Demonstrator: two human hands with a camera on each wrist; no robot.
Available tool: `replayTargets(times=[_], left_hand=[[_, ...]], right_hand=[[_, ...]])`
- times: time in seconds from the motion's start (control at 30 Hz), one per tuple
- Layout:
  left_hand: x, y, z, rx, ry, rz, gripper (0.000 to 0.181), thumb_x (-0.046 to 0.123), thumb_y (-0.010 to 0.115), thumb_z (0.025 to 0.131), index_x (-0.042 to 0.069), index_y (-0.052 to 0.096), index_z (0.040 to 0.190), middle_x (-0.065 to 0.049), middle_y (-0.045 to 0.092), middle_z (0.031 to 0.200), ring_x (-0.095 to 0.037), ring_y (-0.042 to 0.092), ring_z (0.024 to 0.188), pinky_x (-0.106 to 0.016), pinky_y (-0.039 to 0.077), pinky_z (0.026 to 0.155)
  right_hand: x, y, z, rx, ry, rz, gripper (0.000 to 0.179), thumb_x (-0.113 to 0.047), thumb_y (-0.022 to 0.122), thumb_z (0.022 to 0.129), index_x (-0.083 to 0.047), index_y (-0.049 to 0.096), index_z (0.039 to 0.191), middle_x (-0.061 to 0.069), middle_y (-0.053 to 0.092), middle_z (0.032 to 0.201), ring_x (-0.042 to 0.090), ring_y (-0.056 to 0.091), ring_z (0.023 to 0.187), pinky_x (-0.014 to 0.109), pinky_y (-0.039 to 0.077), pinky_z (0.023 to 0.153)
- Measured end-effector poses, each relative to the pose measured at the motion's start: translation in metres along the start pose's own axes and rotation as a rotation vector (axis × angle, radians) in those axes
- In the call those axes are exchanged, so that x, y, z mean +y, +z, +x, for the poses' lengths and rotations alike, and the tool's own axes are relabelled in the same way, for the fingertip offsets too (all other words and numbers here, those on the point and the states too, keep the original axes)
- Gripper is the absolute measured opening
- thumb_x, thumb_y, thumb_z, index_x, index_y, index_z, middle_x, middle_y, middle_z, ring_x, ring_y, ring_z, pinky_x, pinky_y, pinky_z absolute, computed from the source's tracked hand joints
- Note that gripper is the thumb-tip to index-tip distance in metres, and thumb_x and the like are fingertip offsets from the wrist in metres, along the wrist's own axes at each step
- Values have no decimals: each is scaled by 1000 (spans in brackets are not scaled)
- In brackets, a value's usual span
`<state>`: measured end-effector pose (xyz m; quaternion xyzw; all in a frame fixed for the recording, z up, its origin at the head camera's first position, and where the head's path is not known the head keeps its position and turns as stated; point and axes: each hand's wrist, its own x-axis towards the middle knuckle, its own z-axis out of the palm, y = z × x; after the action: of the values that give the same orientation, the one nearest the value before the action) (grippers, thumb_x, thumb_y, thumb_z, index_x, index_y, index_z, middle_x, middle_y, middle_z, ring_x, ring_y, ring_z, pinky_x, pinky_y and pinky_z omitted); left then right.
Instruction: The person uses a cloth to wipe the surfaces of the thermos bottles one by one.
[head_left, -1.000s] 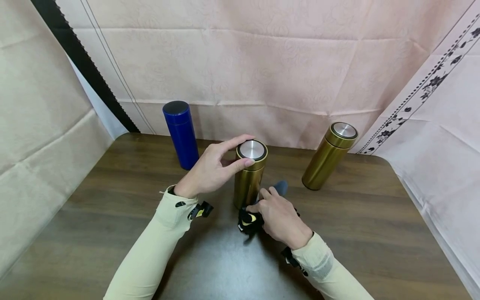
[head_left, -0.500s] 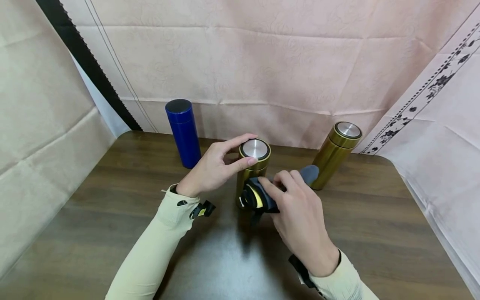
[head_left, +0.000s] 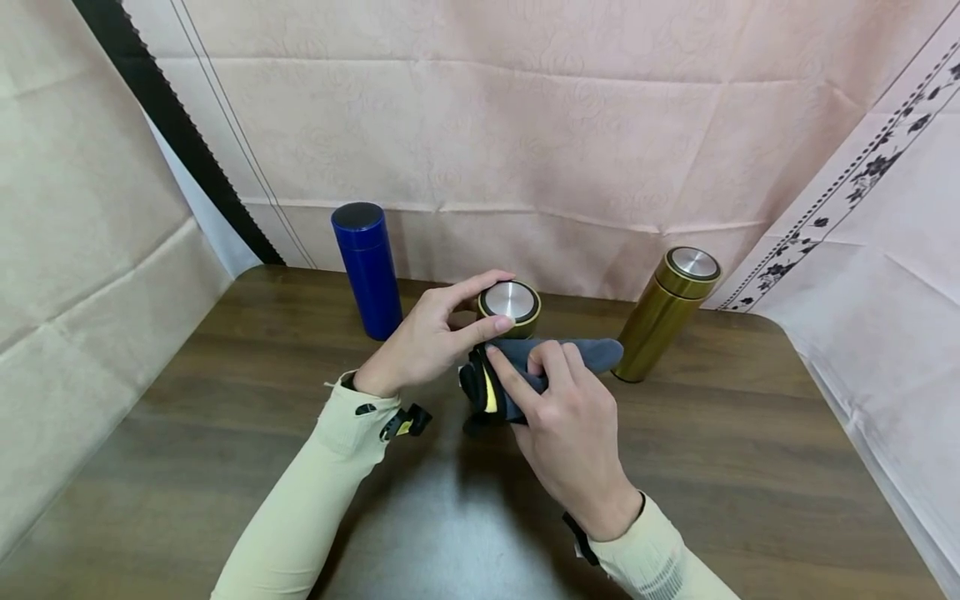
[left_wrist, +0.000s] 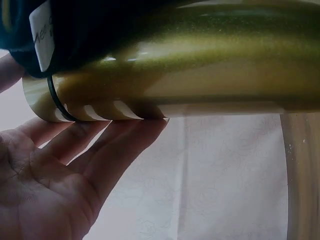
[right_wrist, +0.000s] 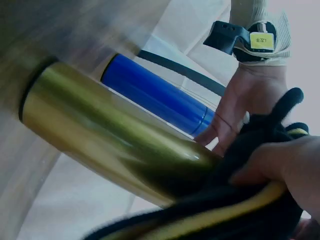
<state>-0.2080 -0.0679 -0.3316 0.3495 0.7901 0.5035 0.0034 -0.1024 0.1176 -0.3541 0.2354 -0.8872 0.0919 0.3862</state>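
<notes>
A gold thermos [head_left: 510,302] with a silver-topped lid stands mid-table. My left hand [head_left: 423,337] grips it near the top, thumb in front and fingers behind. In the left wrist view, those fingers lie along the gold body [left_wrist: 210,75]. My right hand [head_left: 573,425] holds a folded dark blue-grey cloth [head_left: 596,354] with a yellow stripe across the front of the thermos, just below the lid. A white label [left_wrist: 42,37] shows on the cloth. In the right wrist view, the cloth [right_wrist: 200,217] covers the upper thermos; the lid is hidden there.
A blue thermos [head_left: 367,271] with a dark top stands at the back left, close to my left hand. A second gold thermos [head_left: 663,321] stands at the right, near the cloth's far end. Pale fabric [head_left: 480,150] hangs behind the wooden table [head_left: 225,400].
My right hand has lifted the cloth from low beside the thermos, first up and right, then left to just below the lid. My left hand has kept its grip on the thermos.
</notes>
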Motion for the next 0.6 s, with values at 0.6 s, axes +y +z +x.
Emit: replayTargets(times=[0.6], left_hand=[[0,1,0,0,7,15,53,42,66,99,32,50,149,7,67,129,-14,64,110,-35,56,88]], right_hand=[[-7,19,-12,-265,26,-52,70,-15,96,63,-32,73,127,1,50,87,17,49,77,26,36,39]])
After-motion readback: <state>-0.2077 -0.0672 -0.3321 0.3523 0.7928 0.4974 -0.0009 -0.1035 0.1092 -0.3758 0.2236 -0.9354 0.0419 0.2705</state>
